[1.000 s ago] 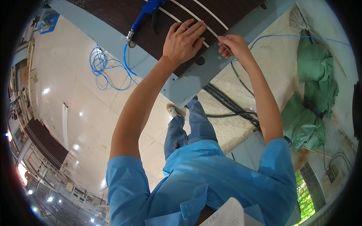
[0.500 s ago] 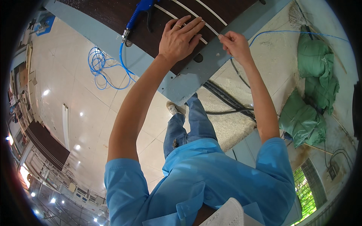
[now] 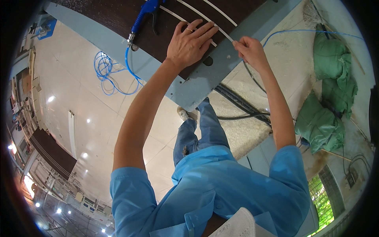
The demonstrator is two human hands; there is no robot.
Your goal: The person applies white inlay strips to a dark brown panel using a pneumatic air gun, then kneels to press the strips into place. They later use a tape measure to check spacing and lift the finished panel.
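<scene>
A dark brown board [image 3: 173, 33] with several narrow white strips across it lies on a grey-blue machine table. My left hand [image 3: 188, 45] rests flat on the board, fingers stretched out and a little apart, its fingertips over one white strip [image 3: 226, 35]. That strip's end sticks out past the board's edge, and my right hand [image 3: 251, 51] pinches it between thumb and bent fingers. A blue air blow gun [image 3: 143, 15] with a dark trigger lies on the board, left of my left hand.
A blue air hose [image 3: 103, 71] runs from the gun to a tangle on the tiled floor. Black cables [image 3: 241, 102] pass below the table [image 3: 221, 65] corner. Green sacks [image 3: 321, 122] and a broom [image 3: 312, 15] stand at the right. Another dark striped board [image 3: 53, 154] lies far left.
My right hand has shifted slightly right and down, and more of the white strip shows beyond the board's edge. My left hand stays flat on the board.
</scene>
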